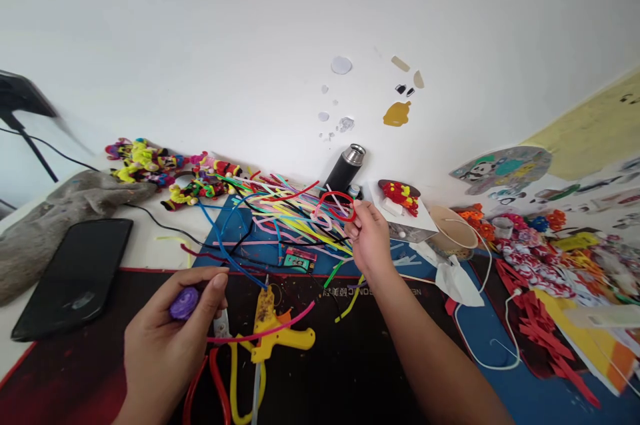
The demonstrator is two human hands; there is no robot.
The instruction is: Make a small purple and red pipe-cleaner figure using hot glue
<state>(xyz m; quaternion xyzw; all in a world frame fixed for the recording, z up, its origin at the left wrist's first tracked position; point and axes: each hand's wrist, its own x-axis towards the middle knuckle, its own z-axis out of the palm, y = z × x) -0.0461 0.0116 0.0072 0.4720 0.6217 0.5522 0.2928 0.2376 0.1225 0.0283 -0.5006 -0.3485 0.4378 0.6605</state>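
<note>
My left hand (165, 345) is closed around a purple coiled pipe cleaner (184, 303), which shows between thumb and fingers. Farther off, my right hand (371, 238) pinches a curled red pipe cleaner (327, 196) above a heap of loose pipe cleaners (290, 212) in many colours. Between my hands, a yellow glue gun (267, 325) lies on the dark mat. A magenta pipe cleaner (295, 320) crosses it; whether its near end touches my left hand I cannot tell. Red-handled pliers (220, 385) and a yellow-handled tool (235, 385) lie beside the glue gun, partly hidden.
A black phone (75, 278) and a grey cloth (75, 212) lie left, below several pipe-cleaner figures (145, 158). A black flask (345, 168) stands by the wall. A tissue (457, 282), a white cable (500, 368) and red strips (545, 332) are on the right.
</note>
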